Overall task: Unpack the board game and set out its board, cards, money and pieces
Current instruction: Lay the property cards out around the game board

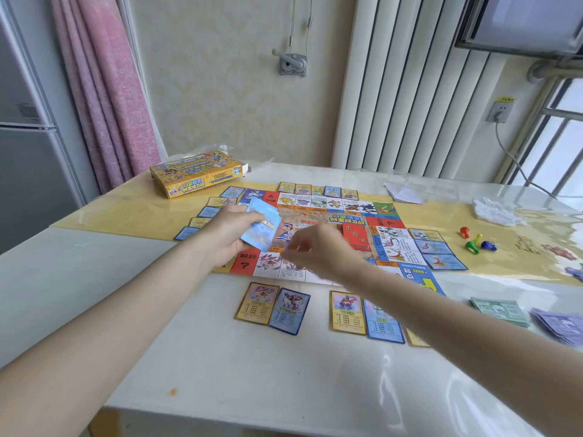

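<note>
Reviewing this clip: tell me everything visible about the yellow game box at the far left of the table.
The yellow game box is a flat cardboard carton printed with cartoon characters and blue-and-white lettering. It lies flat near the table's far left corner, beyond the board, untouched by either hand. Its right end flap stands open, and crinkled clear plastic shows just behind it. Whether anything remains inside cannot be seen.

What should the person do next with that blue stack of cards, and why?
Probably set the stack down on the board beside the red deck. The left hand holds it over the board's middle, the right hand hovers blurred beside it, and the red deck already lies there.
</note>
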A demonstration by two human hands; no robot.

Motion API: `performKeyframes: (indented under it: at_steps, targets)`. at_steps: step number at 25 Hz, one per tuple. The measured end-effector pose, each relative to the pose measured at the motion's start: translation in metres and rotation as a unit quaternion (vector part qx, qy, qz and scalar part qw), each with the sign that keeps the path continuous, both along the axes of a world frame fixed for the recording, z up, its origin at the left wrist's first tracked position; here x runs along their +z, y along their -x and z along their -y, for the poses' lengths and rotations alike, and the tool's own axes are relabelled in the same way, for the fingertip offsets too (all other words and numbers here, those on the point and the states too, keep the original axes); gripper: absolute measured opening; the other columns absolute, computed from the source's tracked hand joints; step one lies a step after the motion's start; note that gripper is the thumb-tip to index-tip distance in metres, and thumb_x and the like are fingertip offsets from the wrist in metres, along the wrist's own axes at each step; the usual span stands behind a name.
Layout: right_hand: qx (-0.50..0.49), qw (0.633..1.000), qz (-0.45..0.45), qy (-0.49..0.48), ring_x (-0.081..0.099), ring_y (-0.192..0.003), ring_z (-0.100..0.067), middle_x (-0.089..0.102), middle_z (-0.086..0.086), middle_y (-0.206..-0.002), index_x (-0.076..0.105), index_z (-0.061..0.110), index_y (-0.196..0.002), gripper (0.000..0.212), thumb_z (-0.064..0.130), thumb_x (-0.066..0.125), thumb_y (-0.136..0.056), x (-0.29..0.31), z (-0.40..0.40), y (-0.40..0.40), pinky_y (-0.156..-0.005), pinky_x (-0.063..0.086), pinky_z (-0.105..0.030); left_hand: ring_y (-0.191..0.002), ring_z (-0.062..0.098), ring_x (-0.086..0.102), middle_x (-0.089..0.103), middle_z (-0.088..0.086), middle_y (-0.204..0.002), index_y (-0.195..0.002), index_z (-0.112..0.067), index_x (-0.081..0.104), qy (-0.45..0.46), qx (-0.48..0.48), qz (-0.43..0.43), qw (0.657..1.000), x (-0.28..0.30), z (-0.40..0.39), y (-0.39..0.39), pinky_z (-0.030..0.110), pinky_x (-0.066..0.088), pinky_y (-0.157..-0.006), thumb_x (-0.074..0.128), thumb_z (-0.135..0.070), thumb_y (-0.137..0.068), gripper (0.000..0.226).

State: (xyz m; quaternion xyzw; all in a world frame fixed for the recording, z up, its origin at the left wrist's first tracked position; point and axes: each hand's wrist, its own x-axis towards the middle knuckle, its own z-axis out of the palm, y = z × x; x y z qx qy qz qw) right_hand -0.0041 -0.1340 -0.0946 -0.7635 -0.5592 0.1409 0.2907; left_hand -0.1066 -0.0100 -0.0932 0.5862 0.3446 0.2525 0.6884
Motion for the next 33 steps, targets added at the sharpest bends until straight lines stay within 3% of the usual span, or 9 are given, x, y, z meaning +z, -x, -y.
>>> performKeyframes:
  at_steps: [4,10,16,20,22,25,26,31,33]
  targets:
    - [-0.085,0.967,-0.237,-0.029,0.057,-0.061,-0.016,0.062,-0.011,-0.084,0.056,0.004,-0.104,0.028,0.025,0.062,-0.087,0.021,-0.001,-0.032,-0.051,0.053,-0.023,-0.059,0.012,0.067,0.070,0.004,-0.074,-0.093,-0.008,0.062,-0.019,-0.068,-0.003,0.997,-0.003,0.010,-0.009,0.025,0.055,-0.057,0.059,0.001,-0.086,0.012]
    - [-0.057,0.956,-0.289,-0.010,0.047,-0.043,-0.011,0.056,-0.006,-0.058,0.058,0.010,-0.093,0.012,0.000,0.059,-0.087,0.025,0.004,-0.045,-0.039,0.039,-0.018,-0.061,0.013,0.064,0.066,0.007,-0.081,-0.089,-0.011,0.061,-0.035,-0.080,-0.013,0.996,0.000,0.019,-0.016,0.025,0.053,-0.058,0.052,-0.011,-0.093,0.010]
    - [-0.115,0.861,-0.494,-0.028,0.066,-0.053,-0.013,0.067,-0.015,-0.071,0.064,-0.006,-0.082,0.007,-0.001,0.060,-0.085,0.027,0.005,-0.053,-0.058,0.057,-0.019,-0.071,0.019,0.063,0.066,0.013,-0.089,-0.102,-0.007,0.058,-0.015,-0.151,-0.061,0.987,0.004,0.030,-0.019,0.030,0.052,-0.067,0.045,-0.014,-0.097,0.014]
    - [-0.065,0.798,-0.596,-0.055,0.070,-0.065,-0.017,0.069,-0.020,-0.076,0.063,-0.006,-0.091,0.012,0.003,0.055,-0.089,0.030,0.008,-0.054,-0.067,0.058,-0.020,-0.047,0.008,0.055,0.061,0.011,-0.076,-0.096,-0.004,0.057,0.143,-0.143,0.046,0.978,0.009,0.029,-0.023,0.015,0.047,-0.044,0.047,-0.004,-0.093,0.010]
    - [-0.017,0.815,-0.575,-0.069,0.070,-0.074,-0.019,0.068,-0.019,-0.085,0.062,-0.004,-0.098,0.014,-0.001,0.051,-0.090,0.031,0.011,-0.054,-0.072,0.057,-0.020,-0.044,0.006,0.053,0.056,0.011,-0.078,-0.096,-0.002,0.055,0.212,-0.124,0.075,0.967,0.011,0.026,-0.024,0.012,0.045,-0.042,0.045,-0.003,-0.093,0.010]
    - [0.004,0.942,-0.333,-0.042,0.063,-0.072,-0.016,0.066,-0.011,-0.082,0.066,0.005,-0.084,0.003,0.006,0.063,-0.084,0.031,0.015,-0.049,-0.065,0.055,-0.020,-0.044,0.009,0.055,0.059,0.014,-0.078,-0.091,-0.001,0.059,0.195,-0.123,0.033,0.973,0.013,0.029,-0.023,0.013,0.045,-0.040,0.041,-0.002,-0.095,0.018]
    - [-0.006,0.960,-0.279,-0.036,0.058,-0.068,-0.013,0.064,-0.008,-0.078,0.066,0.009,-0.077,0.007,0.013,0.067,-0.083,0.031,0.014,-0.050,-0.060,0.051,-0.020,-0.046,0.012,0.058,0.063,0.015,-0.077,-0.090,-0.004,0.061,0.157,-0.124,0.009,0.980,0.015,0.031,-0.023,0.015,0.045,-0.039,0.040,-0.003,-0.096,0.022]
    - [-0.065,0.930,-0.361,0.007,0.056,-0.051,-0.013,0.064,-0.011,-0.070,0.060,0.005,-0.069,0.015,0.007,0.066,-0.082,0.036,0.013,-0.066,-0.050,0.051,-0.018,-0.064,0.021,0.068,0.070,0.011,-0.085,-0.098,-0.012,0.062,0.036,-0.114,-0.018,0.993,0.022,0.024,-0.017,0.019,0.045,-0.041,0.047,-0.026,-0.097,0.021]
    - [-0.077,0.934,-0.350,0.013,0.055,-0.054,-0.014,0.064,-0.012,-0.072,0.062,0.007,-0.066,0.015,0.007,0.068,-0.080,0.033,0.012,-0.067,-0.053,0.051,-0.020,-0.068,0.020,0.065,0.068,0.009,-0.090,-0.103,-0.011,0.059,0.000,-0.122,-0.029,0.992,0.023,0.023,-0.016,0.020,0.047,-0.043,0.054,-0.022,-0.092,0.015]
